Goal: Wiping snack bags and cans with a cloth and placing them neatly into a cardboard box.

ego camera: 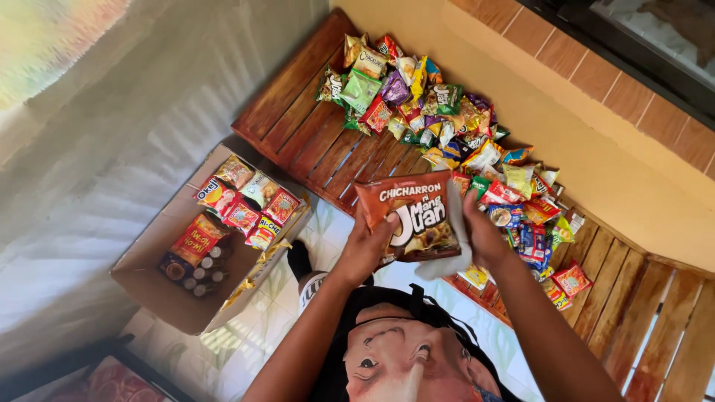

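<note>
I hold a brown snack packet (412, 214) with both hands in front of me. My left hand (366, 247) grips its left edge, and my right hand (482, 237) grips its right edge together with a clear plastic bag (453, 257) behind the packet. Past the packet, a pile of many small colourful snack packets (447, 126) lies on a slatted wooden bench (298, 112).
An open cardboard box (160, 294) on the tiled floor at left holds several snack packets (242, 201) and small bottles (205, 272). A tan wall (596, 149) runs behind the bench. My foot in a dark sock (299, 257) rests beside the box.
</note>
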